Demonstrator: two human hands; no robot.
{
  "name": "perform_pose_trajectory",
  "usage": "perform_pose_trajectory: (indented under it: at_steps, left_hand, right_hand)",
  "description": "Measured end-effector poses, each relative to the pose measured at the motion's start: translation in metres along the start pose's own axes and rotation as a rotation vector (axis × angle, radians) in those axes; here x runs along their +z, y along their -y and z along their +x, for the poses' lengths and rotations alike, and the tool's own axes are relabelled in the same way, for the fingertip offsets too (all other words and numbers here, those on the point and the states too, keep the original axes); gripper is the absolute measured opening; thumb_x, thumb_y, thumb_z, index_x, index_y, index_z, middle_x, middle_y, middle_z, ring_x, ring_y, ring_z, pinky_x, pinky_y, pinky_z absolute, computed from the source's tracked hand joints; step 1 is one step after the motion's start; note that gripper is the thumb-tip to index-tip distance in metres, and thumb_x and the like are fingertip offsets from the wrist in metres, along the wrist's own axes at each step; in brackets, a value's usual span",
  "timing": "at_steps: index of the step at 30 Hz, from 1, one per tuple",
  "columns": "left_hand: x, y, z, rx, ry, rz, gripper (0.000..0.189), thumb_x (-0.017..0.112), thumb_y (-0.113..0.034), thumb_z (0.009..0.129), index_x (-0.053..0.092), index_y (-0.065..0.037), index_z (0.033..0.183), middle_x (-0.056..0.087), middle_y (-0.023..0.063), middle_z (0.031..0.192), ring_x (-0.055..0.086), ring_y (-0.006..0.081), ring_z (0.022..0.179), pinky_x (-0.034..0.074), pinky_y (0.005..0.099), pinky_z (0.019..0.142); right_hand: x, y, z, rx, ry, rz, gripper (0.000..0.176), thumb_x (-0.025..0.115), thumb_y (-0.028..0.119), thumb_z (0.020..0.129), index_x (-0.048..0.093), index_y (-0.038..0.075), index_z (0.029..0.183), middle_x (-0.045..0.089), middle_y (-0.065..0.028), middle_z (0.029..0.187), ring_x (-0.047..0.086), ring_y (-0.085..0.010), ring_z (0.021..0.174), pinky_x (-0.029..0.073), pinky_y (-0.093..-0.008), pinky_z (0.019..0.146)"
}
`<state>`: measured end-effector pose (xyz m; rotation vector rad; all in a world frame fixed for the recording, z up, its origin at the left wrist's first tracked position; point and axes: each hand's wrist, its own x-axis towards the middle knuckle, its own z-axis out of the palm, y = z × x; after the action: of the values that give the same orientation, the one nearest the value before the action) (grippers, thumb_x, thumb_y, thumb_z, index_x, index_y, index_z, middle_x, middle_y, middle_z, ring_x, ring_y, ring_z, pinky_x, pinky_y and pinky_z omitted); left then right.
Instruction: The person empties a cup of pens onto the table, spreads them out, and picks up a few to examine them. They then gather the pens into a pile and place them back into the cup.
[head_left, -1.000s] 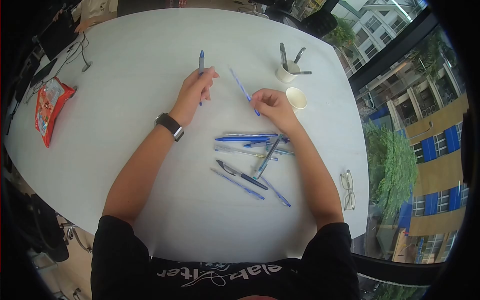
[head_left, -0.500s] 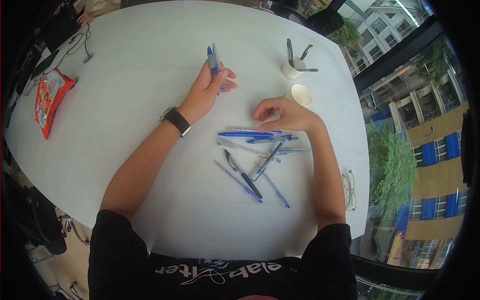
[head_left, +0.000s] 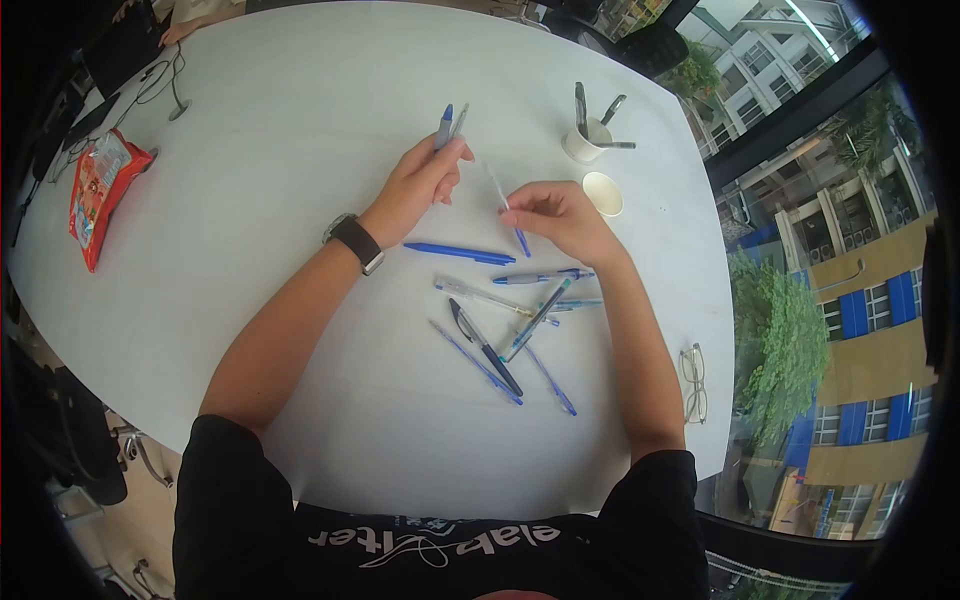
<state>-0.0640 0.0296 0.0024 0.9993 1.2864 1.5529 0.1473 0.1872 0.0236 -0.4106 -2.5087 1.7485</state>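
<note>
Two pens [head_left: 445, 128] stand up out of my left hand [head_left: 425, 178], whose fingers are closed round them. My right hand [head_left: 560, 215] pinches a clear pen with a blue end [head_left: 520, 238], tilted above the table. Below the hands lies a loose group of pens: a solid blue pen [head_left: 460, 254] on the left, a blue and clear pen [head_left: 535, 277], a dark capped pen [head_left: 487, 348], a teal-ended pen [head_left: 537, 322] across others, and several more.
A white cup [head_left: 585, 143] with three dark pens and an empty cup [head_left: 603, 194] stand beyond my right hand. Glasses [head_left: 693, 383] lie at the right edge, a red snack bag [head_left: 100, 195] far left. Another person's hand [head_left: 180, 32] rests at the top left.
My right hand has picked up a clear pen from the group. The solid blue pen has shifted left. My left hand has moved slightly right with its pens.
</note>
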Motion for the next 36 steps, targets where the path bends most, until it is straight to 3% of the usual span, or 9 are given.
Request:
perform_pose_trajectory:
  at_steps: [3,8,12,15,18,23,27,29,36]
  left_hand:
    - [0.006,-0.005,-0.004,0.046,0.019,-0.058,0.029,0.058,-0.037,0.112,0.061,-0.009,0.118,0.05,-0.0047,0.087,0.048,0.0067,0.079,0.046,0.0261,0.076]
    - [0.032,0.005,-0.009,0.23,0.02,0.141,0.027,0.06,-0.035,0.112,0.06,-0.008,0.115,0.055,-0.0029,0.092,0.05,0.006,0.083,0.045,0.0251,0.077]
    - [0.019,0.019,0.003,0.308,-0.131,0.102,0.024,0.061,-0.032,0.112,0.06,-0.008,0.112,0.057,-0.0029,0.094,0.053,0.0066,0.086,0.046,0.0262,0.08]
    - [0.003,0.014,0.006,0.211,-0.225,0.163,0.023,0.06,-0.031,0.112,0.059,-0.008,0.111,0.056,-0.0023,0.093,0.054,0.0067,0.087,0.047,0.0263,0.082]
    - [0.01,0.006,0.001,0.245,-0.256,0.103,0.022,0.06,-0.032,0.112,0.056,-0.01,0.111,0.05,-0.0047,0.082,0.047,0.0035,0.067,0.043,0.0229,0.062]
    - [0.009,-0.011,-0.002,0.16,-0.258,-0.071,0.02,0.062,-0.03,0.111,0.053,-0.012,0.112,0.043,-0.0072,0.074,0.035,0.0019,0.052,0.032,0.0236,0.045]
    - [0.004,-0.018,-0.004,0.118,-0.265,-0.265,0.023,0.066,-0.027,0.109,0.055,-0.011,0.121,0.044,-0.0066,0.075,0.037,0.0021,0.054,0.033,0.0227,0.049]
    - [0.011,-0.019,-0.007,0.152,-0.205,-0.297,0.026,0.067,-0.026,0.108,0.056,-0.011,0.124,0.044,-0.0066,0.076,0.038,0.0022,0.055,0.033,0.0221,0.05]
    - [0.024,-0.009,-0.009,-0.012,0.001,-0.021,0.022,0.071,-0.029,0.104,0.064,-0.008,0.106,0.057,-0.0034,0.081,0.047,0.0038,0.061,0.036,0.0227,0.055]
  right_hand:
    - [0.03,0.001,0.014,-0.181,-0.389,0.242,0.015,0.082,0.011,0.094,0.078,-0.002,0.1,0.076,-0.0052,0.085,0.065,-0.0075,0.076,0.053,-0.0267,0.07]
    - [0.058,0.032,0.012,-0.173,-0.568,-0.354,0.027,0.09,0.024,0.087,0.08,0.001,0.095,0.076,-0.0077,0.079,0.067,-0.0128,0.07,0.053,-0.0265,0.067]
    - [0.04,0.031,0.006,-0.084,-0.516,-0.382,0.033,0.091,0.031,0.084,0.079,0.001,0.09,0.074,-0.0094,0.076,0.068,-0.0167,0.068,0.053,-0.0295,0.065]
    - [0.021,0.031,-0.003,-0.028,-0.129,-0.482,0.027,0.088,0.025,0.086,0.076,0.002,0.093,0.073,-0.0071,0.082,0.066,-0.0144,0.073,0.053,-0.0314,0.069]
    - [0.021,0.028,-0.007,-0.272,0.086,-0.662,0.026,0.085,0.024,0.085,0.074,0.002,0.095,0.072,-0.0074,0.086,0.066,-0.0172,0.08,0.053,-0.0327,0.074]
    - [0.007,0.034,-0.011,0.081,0.224,-0.503,0.02,0.081,0.018,0.09,0.073,0.002,0.1,0.072,-0.0042,0.093,0.066,-0.016,0.091,0.052,-0.0316,0.084]
    - [-0.017,0.012,-0.011,-0.031,0.109,-0.132,0.017,0.079,0.016,0.095,0.073,0.002,0.103,0.071,-0.0006,0.093,0.064,-0.0119,0.09,0.052,-0.0299,0.085]
    - [-0.009,0.008,-0.006,-0.068,-0.203,-0.003,0.017,0.083,0.017,0.095,0.077,0.003,0.102,0.071,0.0018,0.09,0.058,-0.0086,0.081,0.048,-0.0277,0.076]
    - [0.021,0.033,-0.002,-0.168,-0.223,-0.204,0.024,0.084,0.023,0.093,0.078,0.003,0.104,0.072,-0.003,0.088,0.061,-0.0116,0.079,0.049,-0.0287,0.074]
